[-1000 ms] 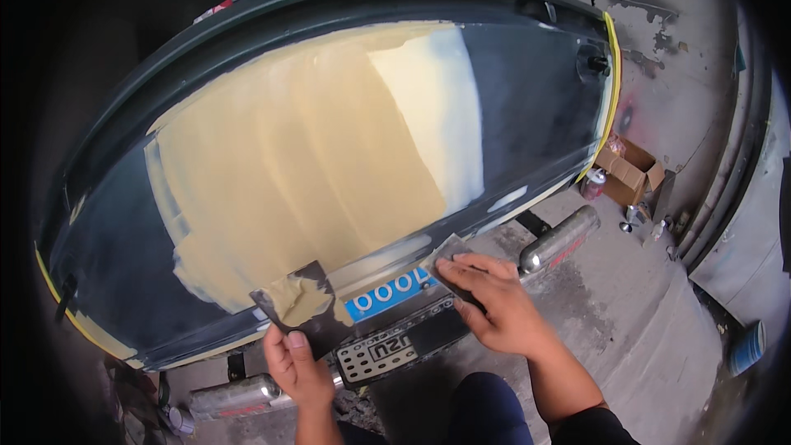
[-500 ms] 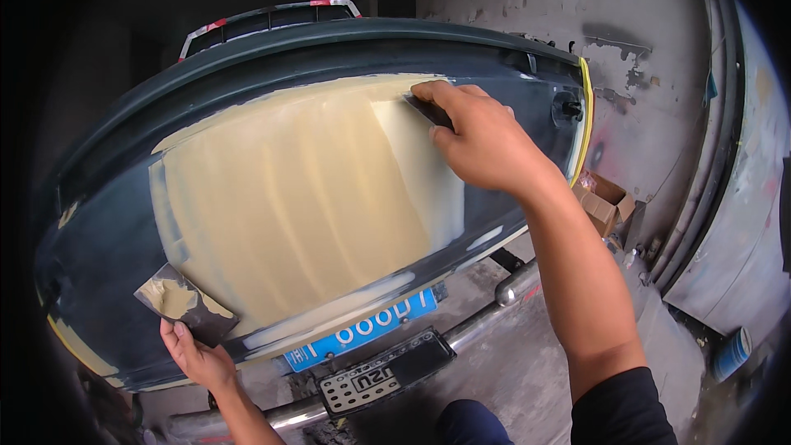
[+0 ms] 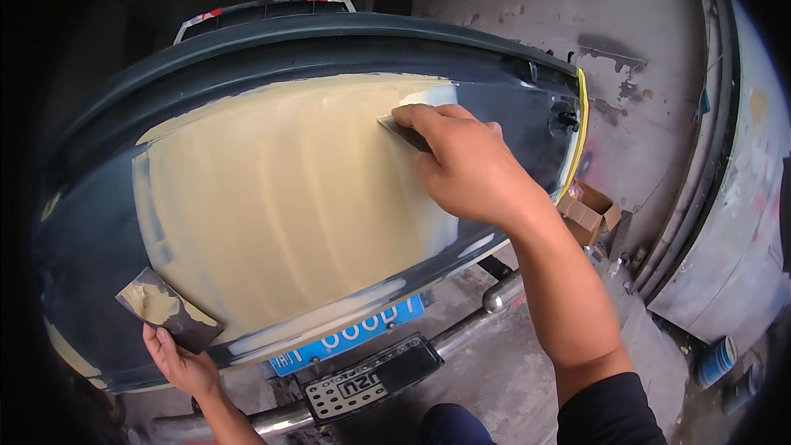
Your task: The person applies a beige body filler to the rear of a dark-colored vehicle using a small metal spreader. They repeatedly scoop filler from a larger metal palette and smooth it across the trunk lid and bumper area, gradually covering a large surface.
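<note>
A dark vehicle tailgate (image 3: 91, 231) fills the middle, with a broad patch of beige body filler (image 3: 272, 198) across it. My right hand (image 3: 470, 166) grips a thin dark putty spreader (image 3: 402, 133), its edge against the filler near the patch's upper right. Fingers and thumb pinch the blade; part of it is hidden behind them. At lower left, my left hand (image 3: 183, 369) holds a flat grey putty plate (image 3: 196, 325) by its lower edge. A lump of filler (image 3: 154, 303) lies on the plate, which is tilted in front of the panel.
Below the tailgate are a blue number plate (image 3: 350, 336), a chrome bumper bar (image 3: 494, 292) and a step pad (image 3: 371, 379). Yellow tape (image 3: 583, 124) lines the right edge. A cardboard box (image 3: 583, 218) and a blue can (image 3: 715, 363) stand on the right.
My right hand has drawn the spreader left and downward, and filler covers more of the pale strip at the right. The plate stays in my left hand; the whole view has shifted slightly.
</note>
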`<state>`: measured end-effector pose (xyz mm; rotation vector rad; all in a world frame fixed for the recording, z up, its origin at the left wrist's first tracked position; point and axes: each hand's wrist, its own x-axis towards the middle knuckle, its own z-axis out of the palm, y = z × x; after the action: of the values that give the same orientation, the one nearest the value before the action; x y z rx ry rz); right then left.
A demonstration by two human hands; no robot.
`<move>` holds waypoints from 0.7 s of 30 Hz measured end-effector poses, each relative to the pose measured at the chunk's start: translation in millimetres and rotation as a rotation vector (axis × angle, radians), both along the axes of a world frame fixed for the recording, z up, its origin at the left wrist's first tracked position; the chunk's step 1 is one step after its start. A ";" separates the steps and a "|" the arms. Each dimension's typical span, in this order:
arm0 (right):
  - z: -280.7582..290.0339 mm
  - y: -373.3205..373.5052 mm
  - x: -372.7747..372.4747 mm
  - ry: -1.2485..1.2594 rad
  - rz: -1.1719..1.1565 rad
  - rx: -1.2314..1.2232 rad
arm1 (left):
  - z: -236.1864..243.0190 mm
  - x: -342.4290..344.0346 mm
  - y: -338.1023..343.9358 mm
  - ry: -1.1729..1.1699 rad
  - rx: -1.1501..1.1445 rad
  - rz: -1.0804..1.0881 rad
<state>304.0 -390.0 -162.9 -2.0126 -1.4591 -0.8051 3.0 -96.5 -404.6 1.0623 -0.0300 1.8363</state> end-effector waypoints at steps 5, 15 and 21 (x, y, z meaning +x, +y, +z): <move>20.5 6.8 7.8 -0.039 0.007 0.066 | 1.3 4.5 -3.3 -0.010 -0.022 0.045; -5.7 -0.4 16.9 -0.135 0.067 -0.009 | -9.1 -5.9 -1.2 -0.030 -0.080 0.094; -27.8 -12.6 17.2 -0.145 0.053 -0.057 | -9.0 -5.9 -2.7 -0.052 -0.126 0.158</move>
<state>321.1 -402.6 -190.7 -1.9839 -1.6263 -0.9122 -2.9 -99.2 -413.6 0.9505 0.1407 1.9797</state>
